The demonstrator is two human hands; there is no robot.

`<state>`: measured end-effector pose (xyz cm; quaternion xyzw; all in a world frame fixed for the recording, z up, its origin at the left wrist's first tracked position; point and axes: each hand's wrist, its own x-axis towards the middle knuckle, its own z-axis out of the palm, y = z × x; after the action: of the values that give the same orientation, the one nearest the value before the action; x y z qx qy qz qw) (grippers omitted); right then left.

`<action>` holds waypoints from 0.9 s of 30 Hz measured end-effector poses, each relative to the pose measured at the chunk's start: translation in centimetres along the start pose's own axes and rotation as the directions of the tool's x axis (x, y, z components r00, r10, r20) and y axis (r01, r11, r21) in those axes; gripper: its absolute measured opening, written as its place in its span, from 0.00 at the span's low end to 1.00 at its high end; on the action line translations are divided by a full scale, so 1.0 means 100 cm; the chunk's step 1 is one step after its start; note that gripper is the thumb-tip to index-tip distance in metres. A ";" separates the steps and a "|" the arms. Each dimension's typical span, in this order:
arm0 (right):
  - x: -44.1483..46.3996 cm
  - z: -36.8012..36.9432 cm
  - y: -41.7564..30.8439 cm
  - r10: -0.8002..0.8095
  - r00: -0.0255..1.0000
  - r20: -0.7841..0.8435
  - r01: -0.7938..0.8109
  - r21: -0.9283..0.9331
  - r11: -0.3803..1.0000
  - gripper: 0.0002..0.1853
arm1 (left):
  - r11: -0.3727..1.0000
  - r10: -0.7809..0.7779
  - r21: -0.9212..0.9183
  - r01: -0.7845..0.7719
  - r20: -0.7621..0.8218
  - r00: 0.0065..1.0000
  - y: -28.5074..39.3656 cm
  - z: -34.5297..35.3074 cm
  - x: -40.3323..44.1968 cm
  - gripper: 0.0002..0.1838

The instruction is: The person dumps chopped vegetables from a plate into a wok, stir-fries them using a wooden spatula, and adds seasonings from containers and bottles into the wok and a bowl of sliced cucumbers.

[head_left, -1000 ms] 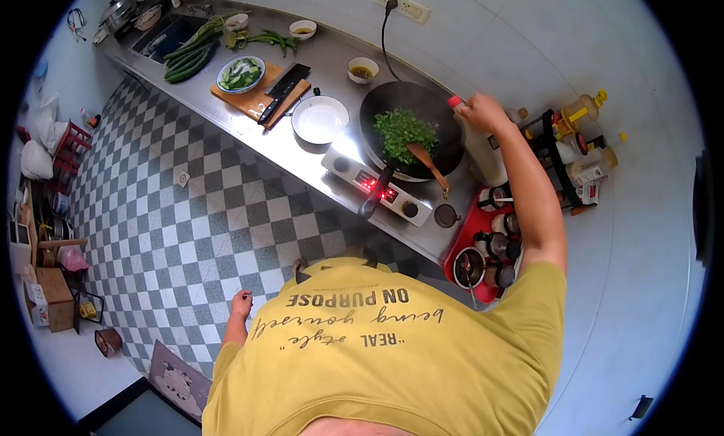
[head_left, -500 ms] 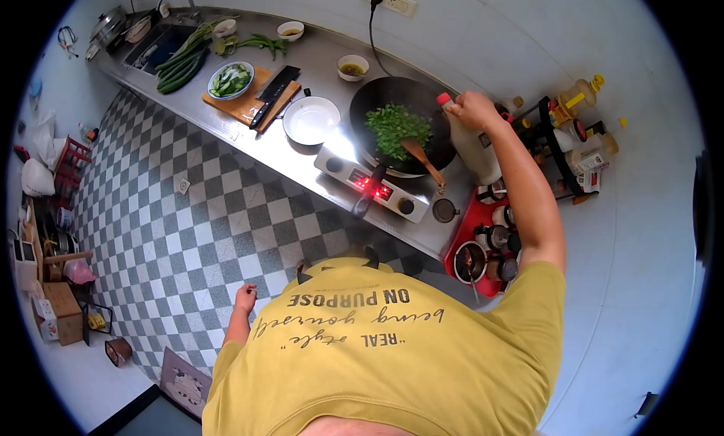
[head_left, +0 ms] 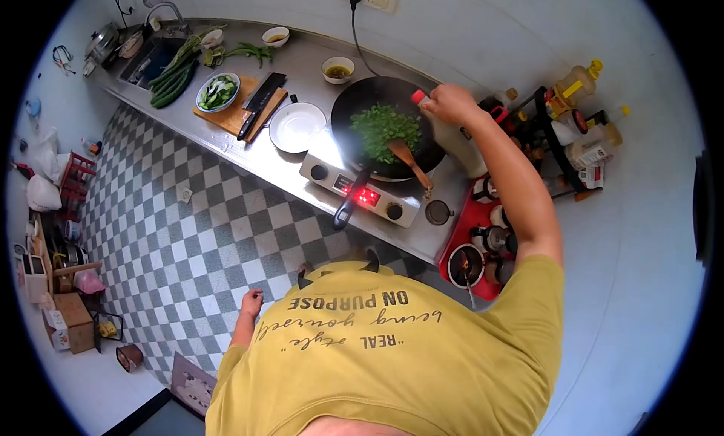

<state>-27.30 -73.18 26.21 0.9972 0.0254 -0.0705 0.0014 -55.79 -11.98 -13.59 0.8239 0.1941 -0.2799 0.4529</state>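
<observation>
My right hand [head_left: 452, 104] is closed around the neck of a pale bottle [head_left: 464, 151] with a red cap [head_left: 418, 97], at the right edge of the wok. The bottle leans, its cap end over the wok's rim. Inside the black wok [head_left: 354, 100] lie chopped green leaves [head_left: 381, 131]. A wooden spatula [head_left: 407, 162] rests in them, its handle over the near rim. Down by my left side hangs my left hand [head_left: 252, 302], fingers loosely curled, with nothing visible in it. The cooktop [head_left: 377, 198] under the wok shows lit red digits.
Left of the wok are a white pan [head_left: 297, 127], a cleaver [head_left: 261, 104] on a cutting board [head_left: 226, 121], a bowl of sliced greens [head_left: 218, 92] and cucumbers [head_left: 173, 84]. A red tray [head_left: 445, 259] of jars and a condiment rack [head_left: 558, 146] stand right.
The view has shifted, so the counter appears further left. My right hand still holds the bottle, its red cap now slightly nearer the wok's middle. My left hand stays low.
</observation>
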 end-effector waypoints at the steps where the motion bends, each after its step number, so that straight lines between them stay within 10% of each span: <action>1: 0.002 0.001 0.003 -0.007 1.000 0.029 0.008 -0.028 1.000 0.21 | 1.000 -0.003 -0.012 0.003 -0.001 1.000 0.002 0.002 0.001 0.13; 7: 0.005 0.012 0.024 -0.049 0.999 0.003 0.049 0.052 0.997 0.20 | 0.999 -0.006 0.040 0.007 -0.016 1.000 0.023 0.013 -0.012 0.12; 16: -0.003 -0.010 0.130 0.247 0.887 -0.390 0.102 0.687 0.719 0.22 | 0.999 -0.033 -0.007 0.033 -0.005 0.999 0.026 0.024 -0.005 0.12; 22: 0.021 0.000 0.158 0.500 0.604 -0.621 0.166 0.712 0.683 0.24 | 0.999 -0.012 0.049 0.015 -0.076 0.997 0.062 0.027 -0.014 0.11; 27: 0.067 0.057 0.194 0.564 0.598 -0.570 -0.021 0.693 0.721 0.23 | 1.000 0.013 0.010 -0.012 -0.101 0.995 0.044 0.026 -0.020 0.11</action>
<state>-20.45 -92.27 19.64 0.8626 -0.1771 0.3446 -0.3253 -55.57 -16.58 -10.69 0.8403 0.2104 -0.2362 0.4403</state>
